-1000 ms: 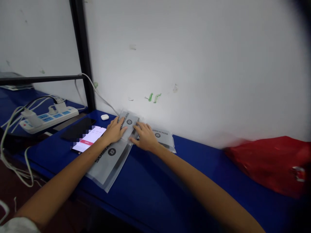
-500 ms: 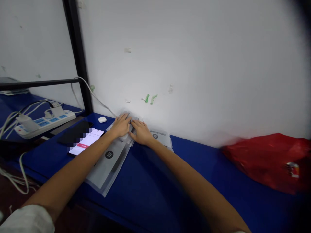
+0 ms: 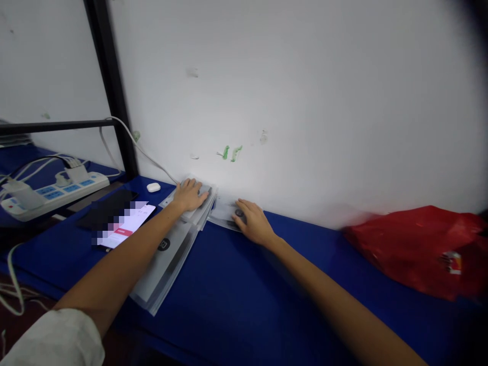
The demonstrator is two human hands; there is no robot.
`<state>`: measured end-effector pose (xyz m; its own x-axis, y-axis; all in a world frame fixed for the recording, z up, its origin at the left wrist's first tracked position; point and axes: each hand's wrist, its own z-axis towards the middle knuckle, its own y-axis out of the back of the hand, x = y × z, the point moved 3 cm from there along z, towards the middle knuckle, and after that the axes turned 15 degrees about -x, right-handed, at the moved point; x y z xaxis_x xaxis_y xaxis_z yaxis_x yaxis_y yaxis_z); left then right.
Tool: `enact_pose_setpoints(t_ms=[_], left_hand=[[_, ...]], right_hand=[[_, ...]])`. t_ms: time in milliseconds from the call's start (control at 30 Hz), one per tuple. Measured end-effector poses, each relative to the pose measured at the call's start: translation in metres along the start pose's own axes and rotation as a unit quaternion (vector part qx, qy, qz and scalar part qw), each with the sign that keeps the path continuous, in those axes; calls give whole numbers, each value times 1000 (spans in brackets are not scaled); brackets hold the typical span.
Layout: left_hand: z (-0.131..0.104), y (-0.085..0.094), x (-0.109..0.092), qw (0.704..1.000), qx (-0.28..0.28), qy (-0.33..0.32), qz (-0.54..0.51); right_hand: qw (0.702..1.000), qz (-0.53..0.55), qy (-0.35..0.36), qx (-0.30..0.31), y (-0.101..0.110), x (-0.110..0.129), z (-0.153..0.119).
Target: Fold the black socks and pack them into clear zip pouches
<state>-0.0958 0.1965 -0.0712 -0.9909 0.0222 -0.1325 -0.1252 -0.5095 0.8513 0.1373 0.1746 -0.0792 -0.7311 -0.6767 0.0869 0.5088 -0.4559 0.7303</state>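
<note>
A pale wall (image 3: 305, 101) stands along the far side, and below it runs the blue table (image 3: 236, 290). Toward the right, a crumpled red bag (image 3: 412, 251) lies by the wall. Grey printed packets lie left of centre: the near packet (image 3: 173, 264), the overlapping far packets (image 3: 196, 216) at its far end, and a separate packet (image 3: 221, 213) just to their right. At far left is a white power strip (image 3: 57, 195), and nearer the middle a lit phone (image 3: 133, 221).

The left hand (image 3: 187, 195) lies palm down on the far packets, fingers spread, seemingly steadying them. The right hand (image 3: 253, 223) rests on the separate packet, fingers loosely bent; I can't tell whether it pinches anything. Lifting that packet would, I judge, call for fingertips under its edge. Smallest is a white case (image 3: 153, 187), beyond the phone.
</note>
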Motion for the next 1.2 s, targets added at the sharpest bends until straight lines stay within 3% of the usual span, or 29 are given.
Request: enact_pose_setpoints(t_ms=[300,567,733,833,1000,1200], left_hand=[[-7,-10,-2,999,-23,-26,20],[-6,13,-11,999,-2,-33,40],[-16,28,-36,995,-45,-75,40],[-32,32,-61,988,-55,-143,11],[-63,28,-96,965,-7,-258,-48],[-78,17,-115,958,25,-275,-73]], right_hand=[[1000,-16,-14,-21,5,-8,-14],[998,-41,-39,-19,35,-17,-25],[997,-40,-64,-10,47,-22,-37],[998,-38,-45,15,48,-18,-43],[995,-65,-17,68,49,-10,-50],[991,-88,-49,85,49,-9,-55]])
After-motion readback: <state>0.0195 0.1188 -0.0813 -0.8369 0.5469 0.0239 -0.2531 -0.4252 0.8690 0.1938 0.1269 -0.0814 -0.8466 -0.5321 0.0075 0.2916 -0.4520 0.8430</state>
